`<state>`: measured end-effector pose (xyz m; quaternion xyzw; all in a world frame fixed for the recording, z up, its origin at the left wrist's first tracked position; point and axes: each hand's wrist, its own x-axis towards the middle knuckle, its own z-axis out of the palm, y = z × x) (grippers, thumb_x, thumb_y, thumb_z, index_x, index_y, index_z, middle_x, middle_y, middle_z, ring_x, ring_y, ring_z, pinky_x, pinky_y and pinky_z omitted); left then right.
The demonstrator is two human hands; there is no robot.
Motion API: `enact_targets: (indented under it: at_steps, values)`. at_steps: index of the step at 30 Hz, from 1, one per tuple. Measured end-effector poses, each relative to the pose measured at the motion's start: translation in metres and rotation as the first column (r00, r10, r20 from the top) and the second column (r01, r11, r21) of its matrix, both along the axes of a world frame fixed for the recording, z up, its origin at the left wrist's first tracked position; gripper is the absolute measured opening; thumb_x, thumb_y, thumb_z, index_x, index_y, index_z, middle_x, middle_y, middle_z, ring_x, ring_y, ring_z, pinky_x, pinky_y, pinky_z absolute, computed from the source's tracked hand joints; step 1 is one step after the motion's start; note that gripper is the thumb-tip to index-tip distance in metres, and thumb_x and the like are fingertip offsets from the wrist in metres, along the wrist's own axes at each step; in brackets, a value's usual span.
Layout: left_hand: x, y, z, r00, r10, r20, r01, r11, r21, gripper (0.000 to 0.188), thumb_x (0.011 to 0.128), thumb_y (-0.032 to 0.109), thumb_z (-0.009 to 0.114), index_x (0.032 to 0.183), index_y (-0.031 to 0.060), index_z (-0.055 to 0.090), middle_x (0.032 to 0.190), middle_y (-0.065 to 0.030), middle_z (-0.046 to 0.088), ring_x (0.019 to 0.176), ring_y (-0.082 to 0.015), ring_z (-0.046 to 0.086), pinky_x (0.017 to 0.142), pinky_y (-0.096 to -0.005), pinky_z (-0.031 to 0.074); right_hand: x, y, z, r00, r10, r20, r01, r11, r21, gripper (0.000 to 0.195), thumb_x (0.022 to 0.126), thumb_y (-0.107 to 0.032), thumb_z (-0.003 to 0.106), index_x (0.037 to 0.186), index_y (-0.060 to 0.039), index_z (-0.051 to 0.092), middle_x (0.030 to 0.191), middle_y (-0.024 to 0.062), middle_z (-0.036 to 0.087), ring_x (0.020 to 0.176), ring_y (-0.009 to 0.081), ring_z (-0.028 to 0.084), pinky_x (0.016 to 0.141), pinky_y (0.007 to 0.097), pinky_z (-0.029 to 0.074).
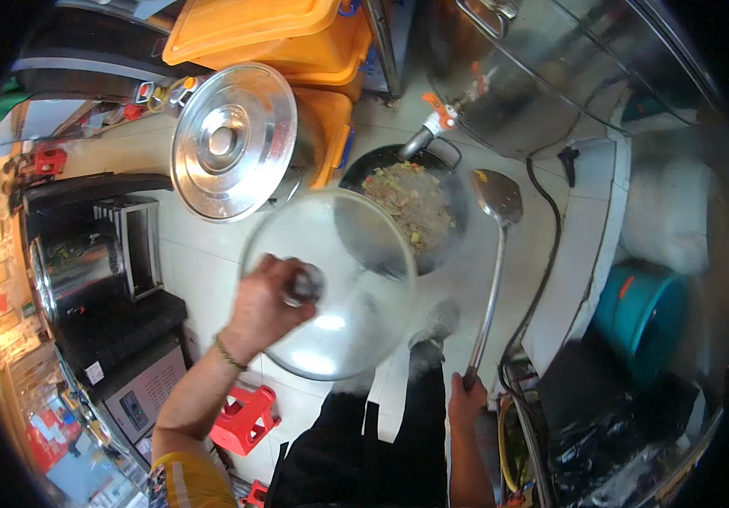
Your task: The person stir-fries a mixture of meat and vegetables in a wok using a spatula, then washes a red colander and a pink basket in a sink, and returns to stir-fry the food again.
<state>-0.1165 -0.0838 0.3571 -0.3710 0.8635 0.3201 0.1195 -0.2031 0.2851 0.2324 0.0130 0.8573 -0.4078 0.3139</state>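
My left hand [269,305] grips the dark knob of a large glass lid [351,330], whose rim overlaps the near left side of a black wok [459,209] in the view. Chopped food [409,197] with green and red bits fills the wok, and steam hazes it. To the right, my right hand [468,401] is closed around the handle of a long wok spatula [496,267]. Its broad metal blade points away from me, apart from the wok, with a few food scraps on it. Part of the wok is seen through the lid.
Left of the wok stands a metal pot with a shiny lid [231,143], beside orange lidded bins [263,32]. A large steel vessel's orange-handled tap [437,114] reaches over the wok's far rim. A black hose [555,235], teal bucket [637,317] and red stool [247,419] are nearby.
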Motion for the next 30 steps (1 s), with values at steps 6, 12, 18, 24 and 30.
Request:
enact_targets:
  at_steps: [6, 12, 18, 24, 30]
  values:
    - [0.029, -0.081, 0.011, 0.978, 0.175, -0.112, -0.199, 0.942, -0.269, 0.042, 0.06, 0.005, 0.075, 0.099, -0.0001, 0.061, 0.088, -0.0119, 0.059, 0.075, -0.0194, 0.064, 0.069, -0.0281, 0.053, 0.011, -0.02, 0.013, 0.981, 0.002, 0.193, -0.025, 0.993, 0.119, 0.027, 0.077, -0.022, 0.068, 0.069, 0.0, 0.054, 0.057, 0.0096, 0.052, 0.052, 0.0189, 0.05, 0.051, 0.0366, 0.039]
    - [0.026, -0.163, -0.038, 0.961, 0.273, -0.04, -0.26, 0.847, -0.463, 0.044, 0.064, 0.021, 0.074, 0.101, 0.0018, 0.063, 0.091, -0.0169, 0.062, 0.079, -0.0261, 0.064, 0.072, -0.0334, 0.052, 0.027, -0.023, -0.005, 0.965, 0.081, 0.249, -0.142, 0.961, 0.239, 0.031, 0.075, -0.023, 0.067, 0.063, 0.0015, 0.052, 0.053, 0.0064, 0.048, 0.052, 0.0151, 0.046, 0.052, 0.0357, 0.038]
    - [0.012, -0.202, -0.075, 0.947, 0.31, -0.083, -0.313, 0.833, -0.456, 0.049, 0.066, 0.03, 0.072, 0.105, 0.0031, 0.063, 0.092, -0.0192, 0.064, 0.083, -0.0286, 0.064, 0.076, -0.036, 0.051, 0.031, -0.019, -0.016, 0.944, 0.22, 0.246, -0.297, 0.89, 0.345, 0.038, 0.075, -0.034, 0.065, 0.066, 0.0015, 0.055, 0.058, 0.0139, 0.055, 0.057, 0.0306, 0.056, 0.056, 0.0429, 0.042]
    - [0.005, -0.211, -0.077, 0.936, 0.326, -0.132, -0.349, 0.812, -0.469, 0.049, 0.073, 0.033, 0.071, 0.112, 0.0056, 0.06, 0.096, -0.0181, 0.064, 0.088, -0.0274, 0.064, 0.078, -0.0357, 0.05, 0.021, -0.029, -0.02, 0.932, 0.327, 0.154, -0.361, 0.851, 0.381, 0.04, 0.079, -0.037, 0.063, 0.068, 0.0001, 0.054, 0.06, 0.013, 0.054, 0.058, 0.0315, 0.054, 0.056, 0.0445, 0.041]
    - [0.036, -0.101, -0.074, 0.81, 0.204, -0.549, -0.403, 0.875, -0.27, 0.022, 0.078, 0.003, 0.066, 0.099, 0.0003, 0.06, 0.081, -0.0084, 0.06, 0.072, -0.0141, 0.058, 0.065, -0.0269, 0.048, 0.003, -0.039, -0.017, 0.909, 0.354, 0.218, -0.415, 0.804, 0.425, 0.037, 0.084, -0.041, 0.059, 0.092, -0.0044, 0.057, 0.071, 0.0142, 0.061, 0.066, 0.0351, 0.059, 0.06, 0.05, 0.046]
